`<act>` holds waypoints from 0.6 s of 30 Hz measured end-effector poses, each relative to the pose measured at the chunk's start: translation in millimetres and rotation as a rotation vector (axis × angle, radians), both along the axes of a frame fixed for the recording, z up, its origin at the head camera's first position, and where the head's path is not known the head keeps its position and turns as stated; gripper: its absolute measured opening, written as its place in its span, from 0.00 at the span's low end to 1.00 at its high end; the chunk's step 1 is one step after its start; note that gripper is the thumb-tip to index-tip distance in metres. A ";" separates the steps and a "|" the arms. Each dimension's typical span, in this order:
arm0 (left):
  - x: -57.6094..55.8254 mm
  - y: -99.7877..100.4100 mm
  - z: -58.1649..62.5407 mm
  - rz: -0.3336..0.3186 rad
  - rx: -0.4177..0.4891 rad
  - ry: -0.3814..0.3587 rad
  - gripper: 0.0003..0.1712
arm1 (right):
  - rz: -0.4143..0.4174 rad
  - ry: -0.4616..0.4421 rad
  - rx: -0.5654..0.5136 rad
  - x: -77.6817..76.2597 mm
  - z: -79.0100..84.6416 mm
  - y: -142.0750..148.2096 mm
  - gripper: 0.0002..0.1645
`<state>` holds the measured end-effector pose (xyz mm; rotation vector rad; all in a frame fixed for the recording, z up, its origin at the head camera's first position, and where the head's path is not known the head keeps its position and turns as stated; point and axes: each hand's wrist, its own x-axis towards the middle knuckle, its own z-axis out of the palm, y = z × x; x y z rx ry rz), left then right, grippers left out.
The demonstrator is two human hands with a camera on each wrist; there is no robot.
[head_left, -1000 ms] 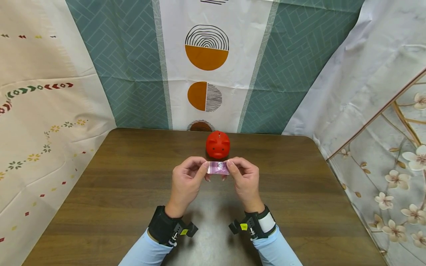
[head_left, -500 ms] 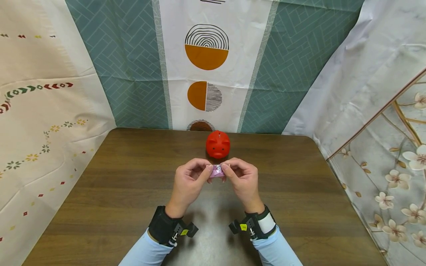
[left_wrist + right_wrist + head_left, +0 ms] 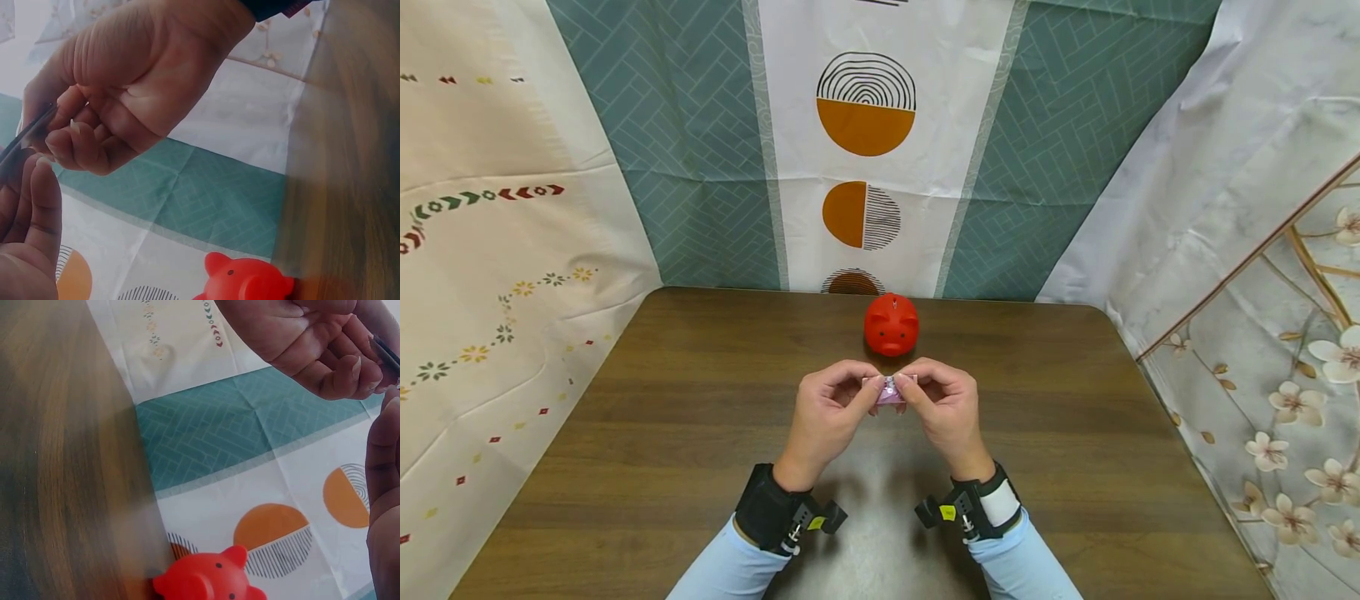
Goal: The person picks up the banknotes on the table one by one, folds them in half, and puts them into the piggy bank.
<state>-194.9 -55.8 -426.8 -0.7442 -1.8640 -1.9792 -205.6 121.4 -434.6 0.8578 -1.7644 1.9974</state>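
Observation:
In the head view, a small purple printed slip [image 3: 890,392], like a folded banknote, is held between my two hands above the table. My left hand [image 3: 831,414] pinches its left end between thumb and fingers, and my right hand [image 3: 947,408] pinches the right end. Both thumbs lie on top, hiding much of the slip. From the left wrist the slip [image 3: 24,139] appears as a thin dark edge; my right hand [image 3: 137,84] is at the top there. A red piggy bank [image 3: 891,327] stands just beyond my hands, facing me, with a slot on top.
The brown wooden table [image 3: 700,392] stretches around my hands. A patterned green and white cloth [image 3: 707,167] hangs behind its far edge. More printed cloth [image 3: 512,275] hangs at the left, and a flowered one [image 3: 1262,375] at the right.
My hands have drawn together and slightly toward me. The thumbs have slid inward over the purple banknote-like slip, so less of it shows. The piggy bank stays put.

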 end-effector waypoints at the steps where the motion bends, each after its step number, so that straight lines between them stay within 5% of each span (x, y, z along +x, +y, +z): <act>1: 0.0 0.1 0.0 -0.002 -0.003 0.000 0.04 | 0.001 0.000 0.002 0.1 -0.1 -0.1 0.04; 18: -3.4 -0.6 -1.3 -0.033 -0.027 0.088 0.02 | 0.029 0.019 0.014 -0.6 -2.1 -4.0 0.03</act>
